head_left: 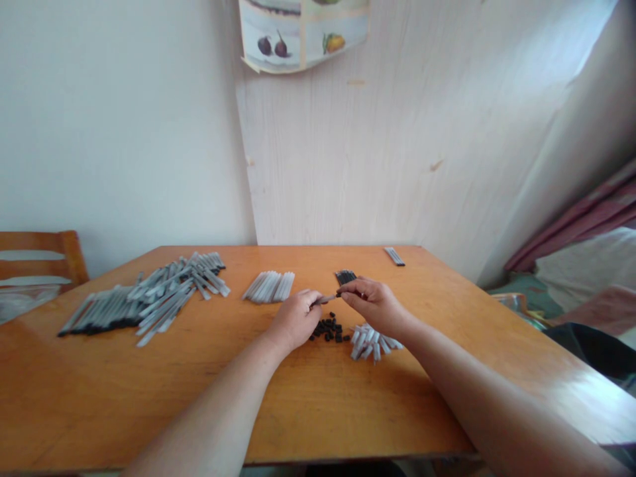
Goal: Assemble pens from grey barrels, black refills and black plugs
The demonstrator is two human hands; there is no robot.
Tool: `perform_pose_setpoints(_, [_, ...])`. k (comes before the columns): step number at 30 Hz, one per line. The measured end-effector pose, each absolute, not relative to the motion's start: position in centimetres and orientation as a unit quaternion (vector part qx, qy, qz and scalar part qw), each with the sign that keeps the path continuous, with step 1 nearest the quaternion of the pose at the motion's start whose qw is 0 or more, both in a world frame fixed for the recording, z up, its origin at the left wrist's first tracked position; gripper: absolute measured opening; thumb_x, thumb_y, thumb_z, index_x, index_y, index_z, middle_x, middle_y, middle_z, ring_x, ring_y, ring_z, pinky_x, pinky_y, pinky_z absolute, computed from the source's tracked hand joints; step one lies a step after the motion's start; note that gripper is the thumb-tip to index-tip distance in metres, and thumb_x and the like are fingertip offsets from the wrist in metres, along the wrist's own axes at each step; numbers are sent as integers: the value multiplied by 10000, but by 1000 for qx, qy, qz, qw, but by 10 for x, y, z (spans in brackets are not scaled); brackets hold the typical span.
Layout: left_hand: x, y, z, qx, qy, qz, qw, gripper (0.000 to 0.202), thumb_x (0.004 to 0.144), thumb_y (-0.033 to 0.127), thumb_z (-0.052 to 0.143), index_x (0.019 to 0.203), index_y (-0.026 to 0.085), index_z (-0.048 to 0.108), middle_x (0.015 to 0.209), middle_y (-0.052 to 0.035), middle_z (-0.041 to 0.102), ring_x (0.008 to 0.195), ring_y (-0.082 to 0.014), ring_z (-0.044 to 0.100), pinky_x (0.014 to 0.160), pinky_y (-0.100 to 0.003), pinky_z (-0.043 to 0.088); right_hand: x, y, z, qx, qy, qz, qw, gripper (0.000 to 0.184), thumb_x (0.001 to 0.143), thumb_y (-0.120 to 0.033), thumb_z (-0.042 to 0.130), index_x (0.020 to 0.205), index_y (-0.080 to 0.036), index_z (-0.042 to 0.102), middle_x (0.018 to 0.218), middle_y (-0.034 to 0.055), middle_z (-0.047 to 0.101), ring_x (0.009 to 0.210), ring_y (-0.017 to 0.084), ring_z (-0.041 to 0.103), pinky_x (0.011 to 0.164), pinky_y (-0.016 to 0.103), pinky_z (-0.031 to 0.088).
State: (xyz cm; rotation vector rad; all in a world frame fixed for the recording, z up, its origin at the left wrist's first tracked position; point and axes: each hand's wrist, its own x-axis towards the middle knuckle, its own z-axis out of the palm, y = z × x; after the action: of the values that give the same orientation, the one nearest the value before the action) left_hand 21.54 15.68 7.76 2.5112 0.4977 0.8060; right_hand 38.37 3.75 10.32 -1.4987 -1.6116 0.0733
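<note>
Both of my hands meet above the middle of the table around a thin pen-like tube [326, 299]. My left hand [299, 317] is closed on its left part. At its right end, my right hand [370, 301] pinches a small dark piece, too small to make out fully. Below them lies a loose heap of small black caps [328, 329]. Short whitish pieces [370, 342] are piled under my right wrist. Behind my right hand, a bundle of thin black sticks [345, 276] is partly hidden. A row of translucent white tubes [269, 286] lies beyond my left hand.
On the left of the wooden table [209, 391] spreads a large pile of grey-white tubes [169, 291], many with black ends. A few similar tubes [394, 256] lie at the far right edge. A wooden chair [74, 257] stands at left; a black container [591, 348] is at right.
</note>
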Motion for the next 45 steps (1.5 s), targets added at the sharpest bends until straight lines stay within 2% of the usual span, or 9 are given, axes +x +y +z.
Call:
perform_pose_setpoints(21, [216,154,79,910,179,292,236,221,813,121,470,901,198,657,882,-37,657,849,-169,595,769,-283,455,382,37,103,-603,-661,26,445,188,864,-250,540,916,-199,713,784,28,621,743,138,567,685,263,428])
perform_pose_setpoints(30, [216,153,79,901,181,296,261,259,808,133,492,955,210,690,932,-48,685,916,-187,614,842,-311,475,383,38,99,-596,-665,26,449,189,865,-245,537,927,-204,712,798,28,627,757,141,574,699,266,437])
perform_pose_setpoints(36, [217,154,78,898,178,298,270,253,811,138,491,951,207,690,941,-46,688,907,-183,617,837,-309,472,381,38,100,-606,-659,26,444,185,853,-249,555,939,-201,712,815,31,635,733,134,570,674,256,435])
perform_pose_setpoints(45, [217,147,81,902,174,288,269,240,896,321,469,1006,201,646,901,-45,666,843,-173,600,747,-279,456,382,37,100,-613,-661,-10,432,177,840,-227,564,932,-206,714,779,24,618,714,134,558,653,252,419])
